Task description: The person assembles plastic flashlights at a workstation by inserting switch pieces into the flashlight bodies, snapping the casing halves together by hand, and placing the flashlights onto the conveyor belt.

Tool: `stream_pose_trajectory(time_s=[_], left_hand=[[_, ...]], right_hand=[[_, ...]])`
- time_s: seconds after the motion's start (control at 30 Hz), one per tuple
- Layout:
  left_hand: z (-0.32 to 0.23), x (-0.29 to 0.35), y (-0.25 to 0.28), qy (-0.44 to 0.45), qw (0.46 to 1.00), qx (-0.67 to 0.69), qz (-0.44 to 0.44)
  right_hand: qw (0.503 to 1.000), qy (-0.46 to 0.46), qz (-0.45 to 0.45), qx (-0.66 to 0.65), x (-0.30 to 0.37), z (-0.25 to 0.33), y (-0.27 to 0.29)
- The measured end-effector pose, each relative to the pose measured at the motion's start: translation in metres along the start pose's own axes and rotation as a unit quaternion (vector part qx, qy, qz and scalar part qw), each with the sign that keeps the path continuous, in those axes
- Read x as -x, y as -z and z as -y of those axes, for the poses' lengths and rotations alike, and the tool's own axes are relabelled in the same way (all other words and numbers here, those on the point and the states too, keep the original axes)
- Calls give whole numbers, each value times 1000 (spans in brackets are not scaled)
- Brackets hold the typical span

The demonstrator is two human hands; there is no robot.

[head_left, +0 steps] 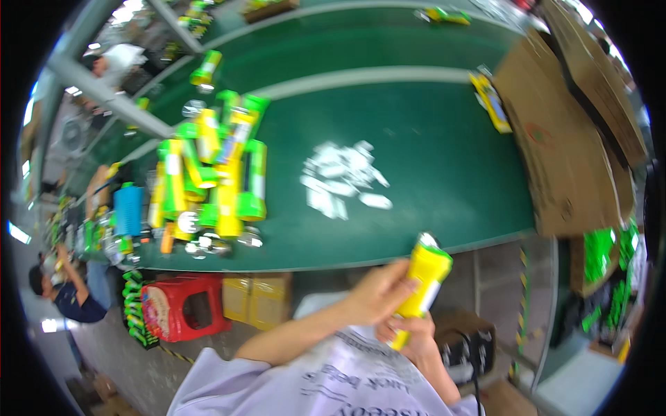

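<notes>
Just in front of my body, past the table's near edge, I hold a long yellow-and-green packaged item (429, 272) with a shiny, clear or silvery end pointing up and away; blur hides its exact kind. My left hand (385, 290) closes on its side from the left. Lower down, my right hand (416, 331) grips the bottom end. On the green table (444, 173), beyond my hands, lies a loose cluster of small white pieces (343, 173). To the left is a heap of similar yellow-and-green packaged items (225, 163), several with shiny round ends.
Large cardboard boxes (555, 132) stand at the table's right end, beside another yellow package (491, 104). A blue container (128, 209) is at far left. Below the table are a red stool (186, 305) and a carton (269, 298). Another person (73, 295) works at left.
</notes>
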State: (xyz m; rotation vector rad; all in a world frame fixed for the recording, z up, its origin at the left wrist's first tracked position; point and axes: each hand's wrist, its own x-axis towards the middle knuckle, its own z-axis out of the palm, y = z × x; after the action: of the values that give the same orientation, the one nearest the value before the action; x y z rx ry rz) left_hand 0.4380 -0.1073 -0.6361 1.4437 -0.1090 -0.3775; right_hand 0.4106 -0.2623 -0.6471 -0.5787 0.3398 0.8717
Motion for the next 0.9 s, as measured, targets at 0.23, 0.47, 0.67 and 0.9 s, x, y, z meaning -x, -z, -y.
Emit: stream_pose_trajectory(time_s=[0.23,0.47,0.67,0.9], left_hand=[[14,-10,-13,-7,995,72,64],[6,-20,-24,42,998,31,21],[7,-23,-20,18,998,-33,44],[-10,-21,-21,66,995,74,17]], right_hand=[[997,46,-43,38,7,-10,9],[997,67,-23,-11,9,-1,-4],[995,60,-63,-48,10,-6,8],[992,59,30,-104,0,-4,4]])
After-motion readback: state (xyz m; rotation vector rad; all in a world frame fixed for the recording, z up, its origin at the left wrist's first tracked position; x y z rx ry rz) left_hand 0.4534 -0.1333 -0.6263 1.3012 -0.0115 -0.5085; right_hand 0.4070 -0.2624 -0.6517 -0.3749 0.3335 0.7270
